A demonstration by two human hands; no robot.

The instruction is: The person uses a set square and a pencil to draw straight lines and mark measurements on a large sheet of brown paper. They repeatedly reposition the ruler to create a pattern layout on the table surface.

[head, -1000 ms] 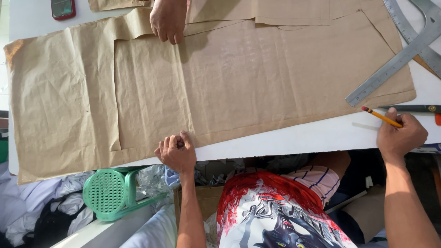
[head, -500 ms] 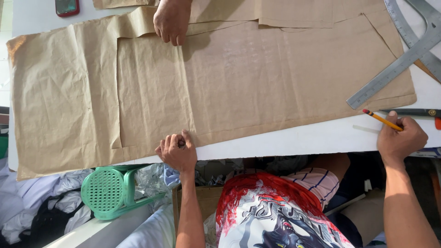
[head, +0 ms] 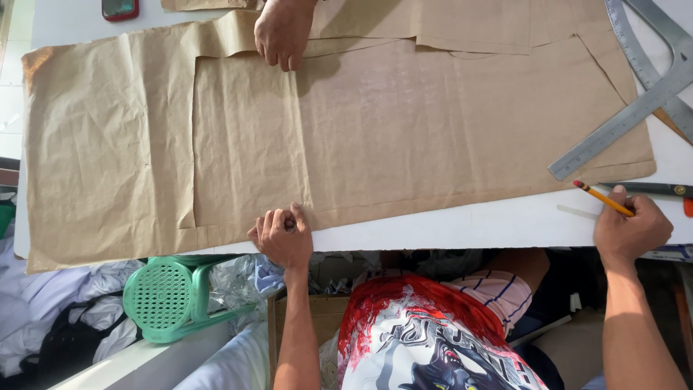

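Brown pattern paper [head: 404,130] spread flat on white table [head: 469,224], smaller piece overlaid at left-centre. Left hand [head: 283,238] at near paper edge, fingers curled, pressing it down. Right hand [head: 629,230] off paper at table edge, fingers closed on yellow pencil [head: 603,198]. Another person's hand [head: 281,32] pins far edge. Metal square ruler [head: 628,115] lies on right corner. Judgement: keep both edges pinned, paper taut, layers aligned before marking.

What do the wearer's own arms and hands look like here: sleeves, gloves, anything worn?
Both arms are bare from what shows down to the hands; no sleeves reach the forearms. The left hand and right hand wear no gloves, and no watch, ring or band is visible on either. The only clothing seen is a red, white and dark printed garment over the torso, with a striped edge beside it.
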